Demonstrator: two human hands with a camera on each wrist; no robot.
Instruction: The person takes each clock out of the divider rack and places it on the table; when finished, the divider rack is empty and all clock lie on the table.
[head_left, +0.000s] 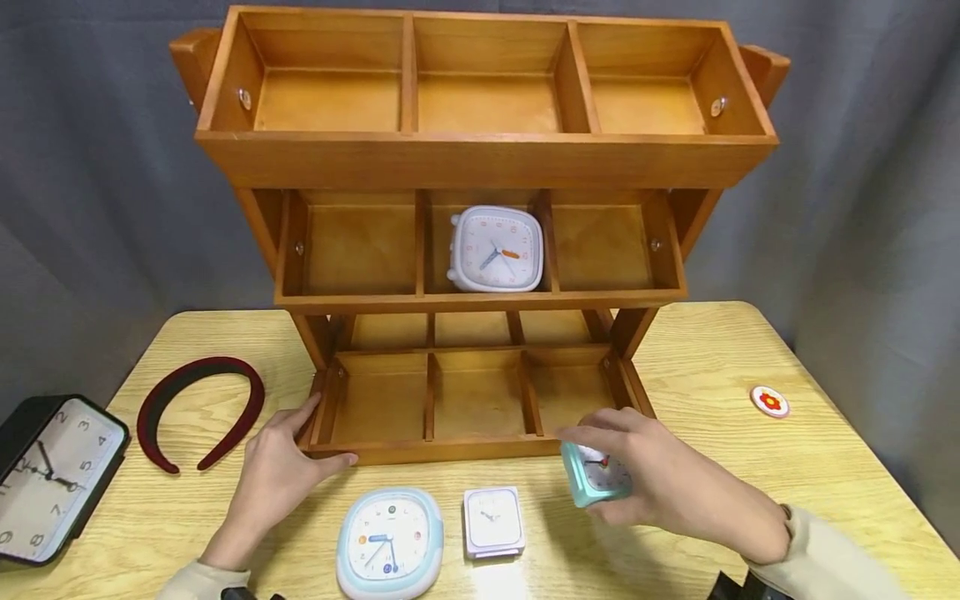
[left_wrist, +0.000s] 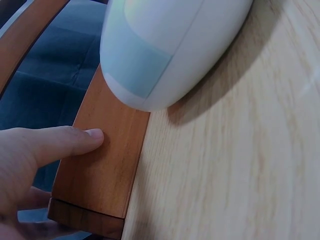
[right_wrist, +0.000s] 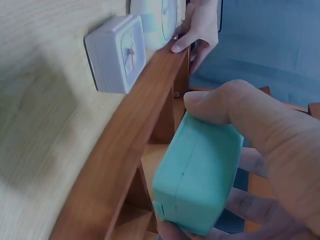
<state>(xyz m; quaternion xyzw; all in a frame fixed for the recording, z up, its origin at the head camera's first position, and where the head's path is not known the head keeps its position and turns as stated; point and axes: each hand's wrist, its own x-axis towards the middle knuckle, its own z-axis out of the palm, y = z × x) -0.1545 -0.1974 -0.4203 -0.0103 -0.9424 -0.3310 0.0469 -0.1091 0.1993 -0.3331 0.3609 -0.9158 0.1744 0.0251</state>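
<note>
Teal casing: the small teal clock (head_left: 602, 475) sits in my right hand (head_left: 654, 471), pinched between thumb and fingers and held off the table just in front of the bottom tray (head_left: 450, 451). All directions below are as seen from my head. The governing relation is this: from the teal clock, the bottom tray's right compartment (head_left: 572, 387) lies near at 11 o'clock, beyond the front board. My right hand is the nearer one to it. The clock's dial is tipped upward; my hand covers its 3 o'clock side, so I cannot tell its long axis.

My left hand (head_left: 279, 462) grips the tray's left front corner, thumb against the front board, fingers around the end.

Containers: each tray has three compartments. In the middle tray (head_left: 360, 302), the centre compartment holds a white alarm clock (head_left: 498, 250), apparently on its side, numeral 12 toward 3 o'clock.

On the table, the lilac clock (head_left: 492, 522) stands at 8 o'clock from the teal clock; the blue-rimmed clock (head_left: 390, 542) lies beyond it, at 9 o'clock.
</note>
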